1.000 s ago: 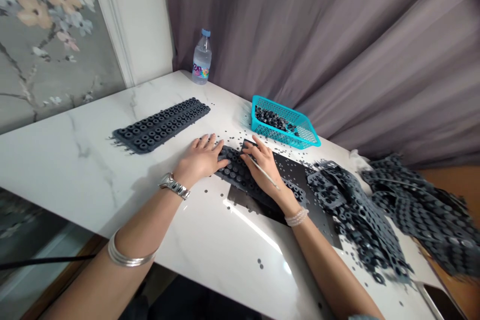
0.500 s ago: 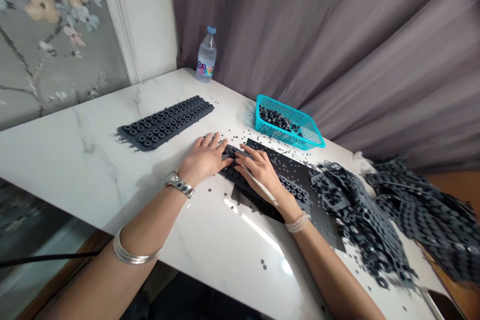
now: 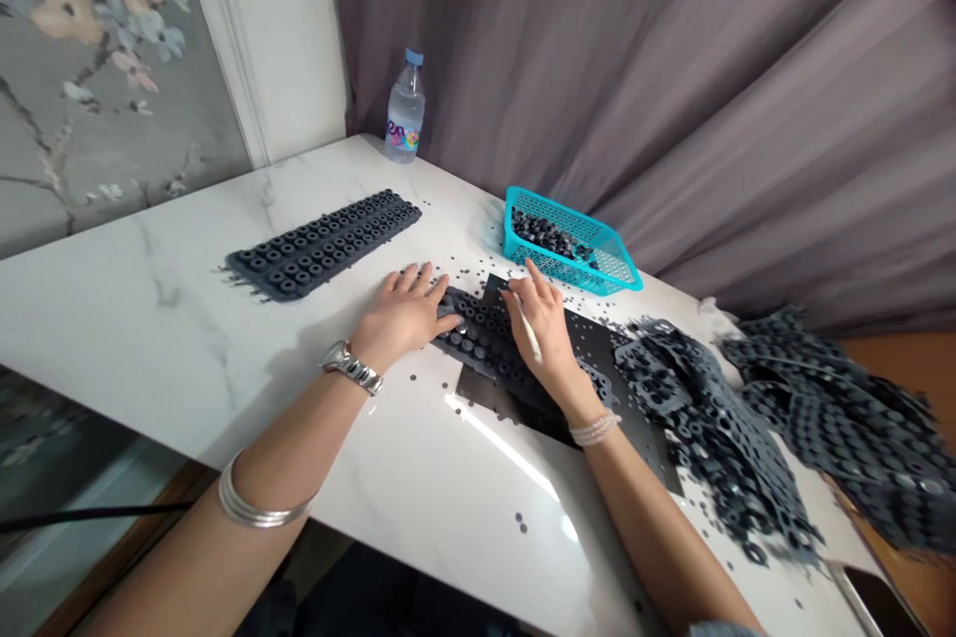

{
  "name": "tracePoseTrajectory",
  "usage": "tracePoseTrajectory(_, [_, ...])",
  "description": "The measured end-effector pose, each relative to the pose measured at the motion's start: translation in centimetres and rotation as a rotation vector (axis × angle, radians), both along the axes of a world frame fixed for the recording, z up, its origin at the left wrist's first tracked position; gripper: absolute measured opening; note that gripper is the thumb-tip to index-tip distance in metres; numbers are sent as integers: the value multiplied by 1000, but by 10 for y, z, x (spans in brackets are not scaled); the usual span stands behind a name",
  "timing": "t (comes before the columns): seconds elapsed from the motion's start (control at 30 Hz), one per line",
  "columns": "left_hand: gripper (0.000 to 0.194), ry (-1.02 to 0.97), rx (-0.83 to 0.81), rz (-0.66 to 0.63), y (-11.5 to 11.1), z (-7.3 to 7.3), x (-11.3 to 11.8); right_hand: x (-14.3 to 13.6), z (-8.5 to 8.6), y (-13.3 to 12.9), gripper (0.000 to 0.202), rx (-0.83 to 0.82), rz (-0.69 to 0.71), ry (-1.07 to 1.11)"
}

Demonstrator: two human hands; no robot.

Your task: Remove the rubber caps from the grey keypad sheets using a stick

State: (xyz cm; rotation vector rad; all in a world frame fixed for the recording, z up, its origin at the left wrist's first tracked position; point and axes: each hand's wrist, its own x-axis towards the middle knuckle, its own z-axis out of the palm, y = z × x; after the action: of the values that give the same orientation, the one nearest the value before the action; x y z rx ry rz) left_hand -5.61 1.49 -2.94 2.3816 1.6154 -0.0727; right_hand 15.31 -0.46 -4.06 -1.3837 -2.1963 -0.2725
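A dark rubber sheet moulded with rows of rings (image 3: pixel 478 338) lies partly over a black mat (image 3: pixel 597 338) on the white table. My left hand (image 3: pixel 399 318) rests flat with fingers spread, its thumb on the sheet's left end. Over the middle of that sheet, my right hand (image 3: pixel 544 328) is closed around a thin white pen-like stick (image 3: pixel 529 326), its index finger pointing up and away. The stick's working tip is too small to make out. My right hand covers part of the sheet.
Another ringed sheet (image 3: pixel 325 244) lies at the left. A turquoise basket (image 3: pixel 623 269) holds loose black rings. Torn ringed sheets (image 3: pixel 717 418) and a larger heap (image 3: pixel 843 418) are at right. A water bottle (image 3: pixel 404 114) stands at the back; a phone (image 3: pixel 870 597) lies bottom right.
My right hand has moved right and lifted away from my left hand, with the white stick in it. My left hand has stayed at the sheet's left end.
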Motion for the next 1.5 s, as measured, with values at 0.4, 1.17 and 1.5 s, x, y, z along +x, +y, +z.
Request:
tracePoseTrajectory(0.4, [66,10,68,59,-2,-3,1,-29,6,6,19,-60,253,-100])
tracePoseTrajectory(1.17, [57,-35,157,61,-4,-14,2,-19,-1,26,20,-10,70,-69])
tracePoseTrajectory(1.5, [57,-12,122,77,-4,-9,3,-25,3,2,22,-108,349,-69])
